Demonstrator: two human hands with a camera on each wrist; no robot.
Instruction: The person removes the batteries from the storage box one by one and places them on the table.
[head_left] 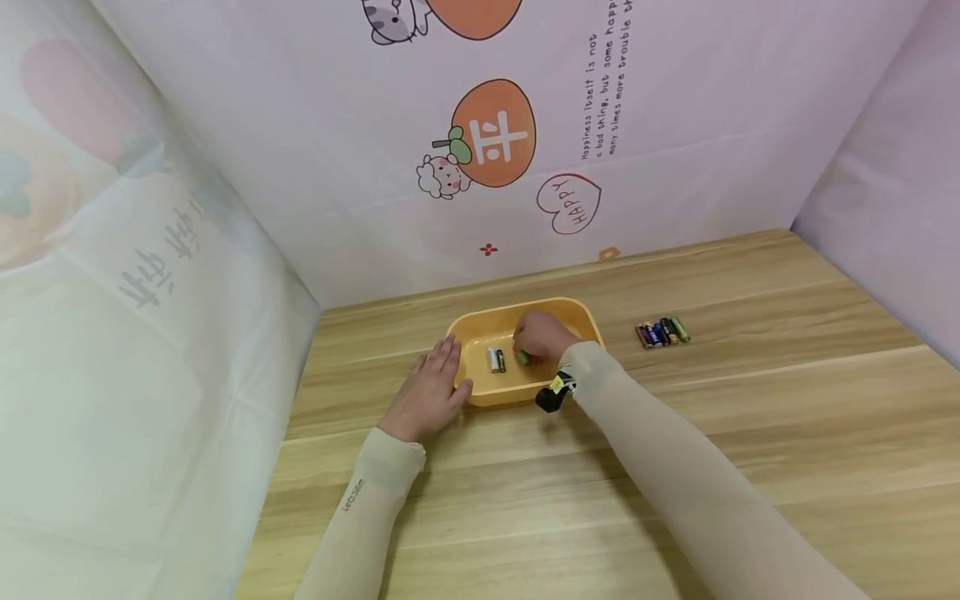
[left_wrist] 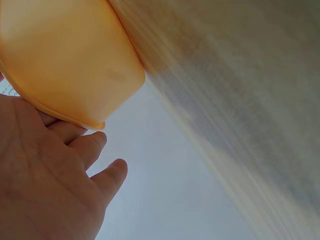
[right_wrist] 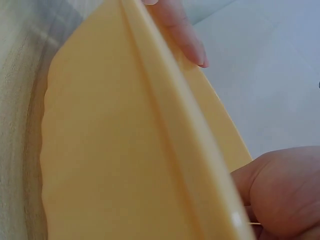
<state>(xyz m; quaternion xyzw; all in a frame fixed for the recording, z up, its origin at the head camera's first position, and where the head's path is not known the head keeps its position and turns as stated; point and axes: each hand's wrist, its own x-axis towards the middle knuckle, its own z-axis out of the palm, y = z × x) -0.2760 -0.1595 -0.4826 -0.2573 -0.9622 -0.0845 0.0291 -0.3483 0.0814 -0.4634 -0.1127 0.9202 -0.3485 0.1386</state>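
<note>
Reaching into the shallow orange plastic tray (head_left: 480,397) near the desk's back edge, my right hand (head_left: 542,335) is pinching a green battery (head_left: 522,357) (two more lying alongside), while my flat, open-fingered left hand (head_left: 429,390) is steadying its left rim.

Both arms wear long beige sleeves; the left sleeve (head_left: 352,517) bears small dark lettering, and a black-and-yellow wrist device (head_left: 555,393) sits at the right cuff.

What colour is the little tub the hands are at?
The tub is yellow-orange all over, plain with no pattern. The head view shows it best.
</note>
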